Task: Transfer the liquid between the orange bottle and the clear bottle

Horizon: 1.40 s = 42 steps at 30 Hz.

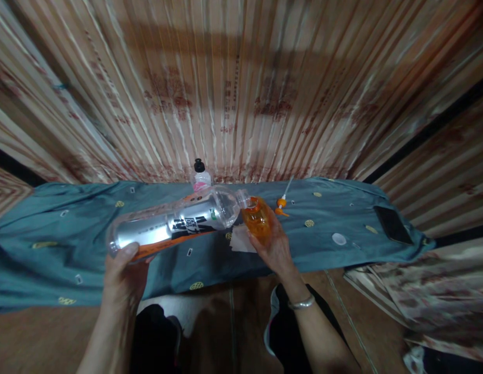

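My left hand (pixel 126 270) is closed around the base of a large clear plastic bottle (pixel 167 226) with a silver, black and orange label. The bottle lies tilted almost level, its neck pointing right. Its mouth meets the opening of a small orange see-through bottle (pixel 259 221), which my right hand (pixel 274 244) grips from the right side. Whether liquid is flowing between them I cannot tell. An orange pump top (pixel 281 203) with a thin pale tube lies on the cloth just beyond my right hand. A whitish paper piece (pixel 241 240) is partly hidden beneath the orange bottle.
A teal patterned cloth (pixel 210 270) covers the long narrow surface. At its back edge stands a small bottle with a black cap (pixel 199 166). A white round disc (pixel 338 239) and a dark phone (pixel 393 224) lie on the right. Pleated curtains (pixel 233 93) hang close behind.
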Tool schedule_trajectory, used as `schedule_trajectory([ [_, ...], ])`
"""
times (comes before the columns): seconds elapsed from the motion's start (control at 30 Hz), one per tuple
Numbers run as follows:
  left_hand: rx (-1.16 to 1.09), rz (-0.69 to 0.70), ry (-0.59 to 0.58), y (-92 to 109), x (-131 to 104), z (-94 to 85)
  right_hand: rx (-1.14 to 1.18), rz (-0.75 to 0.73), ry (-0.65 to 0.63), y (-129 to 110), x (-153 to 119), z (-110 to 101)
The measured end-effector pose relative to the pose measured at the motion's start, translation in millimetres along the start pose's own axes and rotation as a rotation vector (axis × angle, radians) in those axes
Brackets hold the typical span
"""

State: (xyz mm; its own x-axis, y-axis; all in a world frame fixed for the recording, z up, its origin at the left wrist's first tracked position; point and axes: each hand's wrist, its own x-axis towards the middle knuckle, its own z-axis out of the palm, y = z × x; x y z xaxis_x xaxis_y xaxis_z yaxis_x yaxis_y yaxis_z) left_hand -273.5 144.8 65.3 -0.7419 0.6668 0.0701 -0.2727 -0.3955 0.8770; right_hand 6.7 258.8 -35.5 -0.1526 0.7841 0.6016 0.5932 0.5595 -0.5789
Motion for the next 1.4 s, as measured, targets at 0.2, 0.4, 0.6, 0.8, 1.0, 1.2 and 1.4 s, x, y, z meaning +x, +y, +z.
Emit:
schedule_trajectory([
  [0.2,-0.015,0.003,0.025,2.5,0.1,-1.6,-0.025,-0.026,0.001,1.7,-0.7,0.2],
  [0.4,0.02,0.005,0.004,5.4,0.3,-0.1,-0.041,-0.035,-0.011,2.7,-0.8,0.4],
  [0.6,0.025,-0.002,-0.008,5.4,0.6,0.3,-0.039,-0.033,-0.024,2.3,0.1,-0.2],
  [0.8,0.039,-0.013,0.006,7.0,1.2,2.1,-0.041,-0.029,-0.033,1.9,0.3,-0.8],
  [1.0,0.04,0.01,-0.004,9.5,0.1,3.2,-0.052,-0.054,-0.016,2.3,0.8,-0.1],
  [1.2,0.03,0.024,-0.013,6.9,1.5,-0.3,-0.055,-0.045,-0.028,2.7,0.7,-0.1],
  [1.4,0.04,0.027,-0.026,9.4,0.1,2.1,-0.038,-0.051,-0.035,3.5,0.9,-0.1],
])
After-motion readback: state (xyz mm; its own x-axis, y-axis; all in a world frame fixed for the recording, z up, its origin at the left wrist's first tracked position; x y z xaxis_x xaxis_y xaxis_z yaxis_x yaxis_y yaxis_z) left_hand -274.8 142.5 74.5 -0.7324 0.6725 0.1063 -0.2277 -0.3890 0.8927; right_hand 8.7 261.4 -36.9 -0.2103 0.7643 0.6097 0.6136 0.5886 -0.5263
